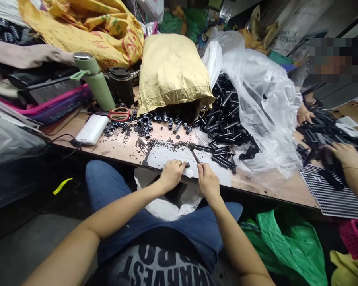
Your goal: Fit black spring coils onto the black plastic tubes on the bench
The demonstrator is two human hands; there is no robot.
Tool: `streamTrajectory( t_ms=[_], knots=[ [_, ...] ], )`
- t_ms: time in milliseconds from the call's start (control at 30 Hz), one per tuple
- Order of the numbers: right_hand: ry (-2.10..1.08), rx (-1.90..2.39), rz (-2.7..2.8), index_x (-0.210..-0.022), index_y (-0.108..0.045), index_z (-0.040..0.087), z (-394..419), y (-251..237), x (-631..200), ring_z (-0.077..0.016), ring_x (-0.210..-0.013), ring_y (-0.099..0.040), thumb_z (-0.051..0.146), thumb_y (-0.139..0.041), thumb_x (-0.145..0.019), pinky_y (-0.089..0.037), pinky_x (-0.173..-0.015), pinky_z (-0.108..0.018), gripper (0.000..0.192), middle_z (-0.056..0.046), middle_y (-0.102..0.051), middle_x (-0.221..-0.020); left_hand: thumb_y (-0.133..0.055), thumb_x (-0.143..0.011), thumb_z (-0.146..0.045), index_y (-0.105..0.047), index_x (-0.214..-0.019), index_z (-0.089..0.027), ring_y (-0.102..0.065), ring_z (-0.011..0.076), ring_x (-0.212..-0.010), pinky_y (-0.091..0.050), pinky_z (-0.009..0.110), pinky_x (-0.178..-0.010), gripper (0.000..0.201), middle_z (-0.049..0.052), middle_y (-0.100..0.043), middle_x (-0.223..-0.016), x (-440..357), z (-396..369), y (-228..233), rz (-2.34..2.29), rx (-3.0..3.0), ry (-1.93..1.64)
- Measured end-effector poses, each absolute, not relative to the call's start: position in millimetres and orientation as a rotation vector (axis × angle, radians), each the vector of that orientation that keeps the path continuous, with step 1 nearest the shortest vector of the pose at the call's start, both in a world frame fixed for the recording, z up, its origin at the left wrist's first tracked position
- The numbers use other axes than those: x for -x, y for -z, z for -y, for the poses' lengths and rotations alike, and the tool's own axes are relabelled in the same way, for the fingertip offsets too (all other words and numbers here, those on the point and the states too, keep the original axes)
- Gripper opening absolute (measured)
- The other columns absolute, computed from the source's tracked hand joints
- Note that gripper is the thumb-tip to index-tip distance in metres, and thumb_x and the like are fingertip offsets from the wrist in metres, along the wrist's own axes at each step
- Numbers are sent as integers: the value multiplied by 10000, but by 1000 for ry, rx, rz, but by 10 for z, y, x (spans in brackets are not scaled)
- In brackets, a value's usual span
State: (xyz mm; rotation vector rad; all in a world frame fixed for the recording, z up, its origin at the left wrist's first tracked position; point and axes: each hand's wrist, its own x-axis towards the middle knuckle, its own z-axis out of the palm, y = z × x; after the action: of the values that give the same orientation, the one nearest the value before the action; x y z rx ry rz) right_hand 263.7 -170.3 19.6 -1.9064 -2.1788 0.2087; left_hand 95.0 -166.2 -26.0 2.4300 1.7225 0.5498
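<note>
My left hand [172, 173] presses a small black part [186, 164] down on a pale work mat [167, 155] at the near edge of the wooden table [123, 149]. My right hand [208, 180] grips a small hammer [193, 151] by the handle, with its head raised just above the mat. Black rod-shaped parts [223, 155] lie piled to the right of the hammer. Small ribbed black pieces [167, 120] spill from a tan paper sack [171, 71] behind the mat.
A clear plastic sheet [262, 103] holds more black parts. A green flask [94, 79], a black cup [121, 84], red scissors [118, 114] and a white power bank [92, 129] stand at left. Another person's hands [346, 155] sort black parts at right.
</note>
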Motion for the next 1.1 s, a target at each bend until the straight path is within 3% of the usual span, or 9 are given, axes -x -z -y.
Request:
streamTrajectory(
  t_ms=[200, 267, 433, 533, 667, 767, 900, 1033, 1100],
  knots=[
    [-31, 2035, 2192, -975, -581, 165, 1439, 235, -2946, -215, -901, -544, 410, -347, -1000, -349, -707, -290, 340, -101, -627, -988, -453, -940, -400, -430, -1364, -16, -554, 341, -1001, -473, 429, -768, 573, 269, -571, -1142, -208, 1053, 98, -2428, -1795, -658],
    [38, 1977, 2192, -1013, -587, 151, 1346, 236, -2941, -238, -968, -520, 389, -382, -988, -359, -775, -311, 315, -117, -624, -1034, -473, -918, -307, -498, -1268, 18, -528, 389, -1081, -456, 492, -834, 478, 294, -569, -1146, 88, 728, 104, -2587, -1579, -541],
    [141, 1880, 2243, -1138, -576, 147, 866, 102, -2899, -270, -1091, -480, 162, -373, -953, -340, -862, -365, 276, -144, -616, -1190, -396, -871, -88, -553, -1153, 16, -588, 348, -1016, -451, 466, -863, 340, 260, -609, -1068, 285, 691, -35, -2582, -1642, -421],
    [23, 1914, 2323, -1085, -619, 128, 570, 76, -2932, -278, -1095, -499, 70, -350, -916, -337, -892, -402, 323, -167, -654, -1125, -448, -897, -206, -587, -1123, -31, -596, 315, -962, -459, 432, -860, 318, 205, -624, -1007, 178, 1010, -174, -2402, -1956, -547],
    [-267, 1824, 2189, -1097, -635, 131, 469, 14, -2946, -243, -1031, -567, 175, -440, -921, -388, -905, -380, 267, -132, -689, -1059, -585, -861, -336, -655, -999, -115, -603, 253, -886, -491, 388, -815, 270, 128, -636, -951, -53, 1189, -60, -1924, -2042, -699],
    [-621, 1550, 2217, -1132, -637, 167, 597, -176, -2890, -192, -933, -619, 264, -481, -918, -452, -856, -327, 282, -81, -701, -1040, -580, -869, -303, -631, -1045, -124, -602, 245, -979, -485, 389, -875, 256, 131, -647, -1050, -301, 1160, 169, -1663, -1981, -965],
    [-1028, 1169, 2632, -975, -717, 215, 765, -502, -2774, -184, -913, -642, 271, -561, -872, -476, -871, -322, 195, -45, -717, -975, -589, -839, -236, -623, -1071, -129, -613, 227, -1000, -467, 346, -893, 258, 128, -664, -1088, -610, 1164, 253, -1401, -1872, -1154],
    [-1005, 1006, 2718, -883, -714, 207, 739, -571, -2605, -188, -838, -638, 335, -520, -905, -504, -816, -330, 234, -48, -688, -858, -648, -770, -297, -629, -721, -126, -565, 140, -650, -411, 236, -610, 179, 16, -617, -687, -699, 1180, 150, -1027, -1735, -939],
    [-799, 1023, 2575, -1018, -684, 196, 730, -480, -2494, -214, -960, -630, 356, -507, -912, -499, -883, -369, 261, -88, -671, -989, -658, -743, -311, -593, -656, -119, -486, 103, -557, -347, 217, -541, 221, -14, -537, -592, -671, 1178, 116, -1046, -1489, -983]
  ],
)
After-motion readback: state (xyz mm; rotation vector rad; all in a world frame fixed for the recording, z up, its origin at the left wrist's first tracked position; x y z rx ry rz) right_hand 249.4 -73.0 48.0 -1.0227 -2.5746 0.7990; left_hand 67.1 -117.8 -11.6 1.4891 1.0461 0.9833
